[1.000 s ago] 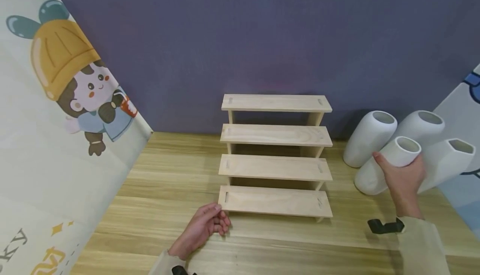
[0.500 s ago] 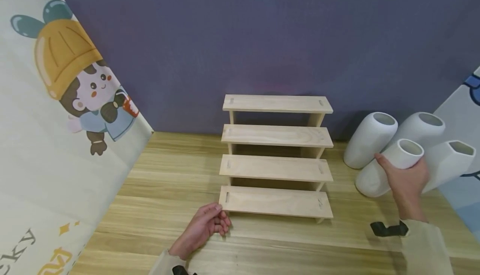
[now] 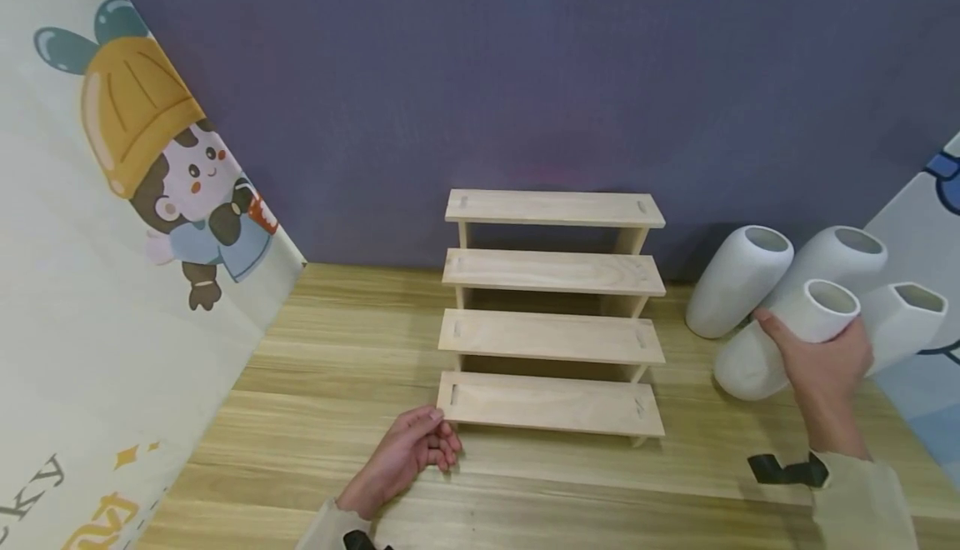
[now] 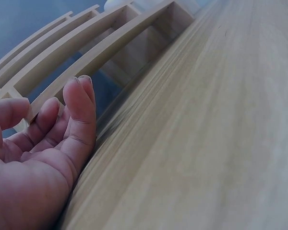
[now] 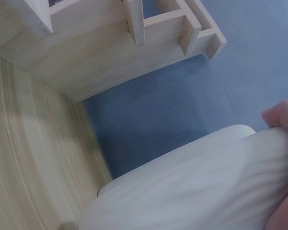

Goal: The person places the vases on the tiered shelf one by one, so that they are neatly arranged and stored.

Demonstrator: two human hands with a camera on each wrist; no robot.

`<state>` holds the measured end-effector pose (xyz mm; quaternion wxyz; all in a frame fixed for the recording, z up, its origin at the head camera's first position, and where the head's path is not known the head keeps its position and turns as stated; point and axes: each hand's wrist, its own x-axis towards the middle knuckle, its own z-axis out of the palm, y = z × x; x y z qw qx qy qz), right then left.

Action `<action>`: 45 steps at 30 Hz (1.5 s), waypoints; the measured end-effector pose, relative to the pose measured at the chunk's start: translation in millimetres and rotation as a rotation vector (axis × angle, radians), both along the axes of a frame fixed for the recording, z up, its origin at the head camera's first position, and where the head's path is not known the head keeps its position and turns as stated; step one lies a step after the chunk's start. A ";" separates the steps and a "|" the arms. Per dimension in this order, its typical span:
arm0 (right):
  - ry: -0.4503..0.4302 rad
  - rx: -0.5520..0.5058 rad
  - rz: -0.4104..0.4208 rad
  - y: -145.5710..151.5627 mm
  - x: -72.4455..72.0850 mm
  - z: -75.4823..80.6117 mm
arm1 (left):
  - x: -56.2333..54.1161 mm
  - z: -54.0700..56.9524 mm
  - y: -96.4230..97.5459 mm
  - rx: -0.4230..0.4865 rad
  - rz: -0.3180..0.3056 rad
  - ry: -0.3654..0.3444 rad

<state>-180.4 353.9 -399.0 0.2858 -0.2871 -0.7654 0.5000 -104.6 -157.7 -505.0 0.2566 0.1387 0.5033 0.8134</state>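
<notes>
A pale wooden step shelf (image 3: 551, 404) stands against the back wall. My left hand (image 3: 405, 454) pinches the near left corner of its lowest board; in the left wrist view the thumb (image 4: 12, 112) and curled fingers (image 4: 45, 115) meet at that corner. On the right, my right hand (image 3: 828, 367) grips a white ceramic vase (image 3: 813, 312) near its rim, thumb on the left side and the other fingers hidden behind. The vase leans to the right, its base low over the tabletop. In the right wrist view the held vase (image 5: 192, 187) fills the lower right.
Close behind the held vase are a tall white vase (image 3: 738, 279), another round one (image 3: 836, 262) and a faceted one (image 3: 903, 325). A dark blue wall (image 3: 375, 117) backs the wooden tabletop (image 3: 337, 350). A printed panel (image 3: 247, 308) borders the left side.
My right hand has drawn the vase a little to the right and towards me, away from the others. The left hand stays at the shelf corner.
</notes>
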 end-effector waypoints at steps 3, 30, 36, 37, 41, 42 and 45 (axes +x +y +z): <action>-0.018 0.005 0.004 -1.7 2.4 2.2 | 0.6 0.2 -0.1 0.000 0.000 -0.001; 0.044 -0.051 0.055 -25.4 32.8 31.7 | -1.3 -0.4 -1.2 0.000 0.004 -0.012; 0.064 -0.071 0.077 -32.7 37.9 38.2 | -2.6 0.0 -0.8 -0.009 0.007 -0.011; 0.063 -0.070 0.078 -33.8 38.9 39.6 | -2.6 0.0 -0.9 -0.009 0.007 -0.012; 0.030 -0.066 0.074 -37.2 43.8 45.9 | -2.1 0.2 -1.2 -0.007 0.004 -0.014; 0.023 -0.061 0.073 -38.0 45.2 47.1 | -2.0 0.1 -1.4 -0.005 0.002 -0.014; 0.001 -0.073 0.081 -39.8 49.5 51.8 | -1.8 0.0 -1.8 -0.001 0.000 -0.013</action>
